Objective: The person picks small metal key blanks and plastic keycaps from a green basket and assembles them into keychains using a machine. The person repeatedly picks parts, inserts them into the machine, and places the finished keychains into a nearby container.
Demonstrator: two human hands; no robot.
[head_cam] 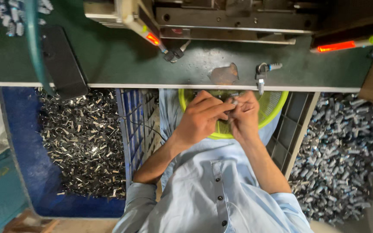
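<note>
Seen from above, the left hand (199,118) and right hand (243,115) pinch one small metal part (234,102) together over a yellow-green mesh basket (277,105) on the lap. Full bins of loose metal pieces (83,142) flank both sides; a green bench (121,60) lies ahead.

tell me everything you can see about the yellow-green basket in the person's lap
The yellow-green basket is round, looks like plastic, with a smooth rim and fine slotted mesh walls. It sits level on the person's lap, its far part tucked under the edge of the green worktable. The left hand and right hand meet over it, hiding much of its inside; whether they touch it is unclear. What it holds cannot be made out.
</note>
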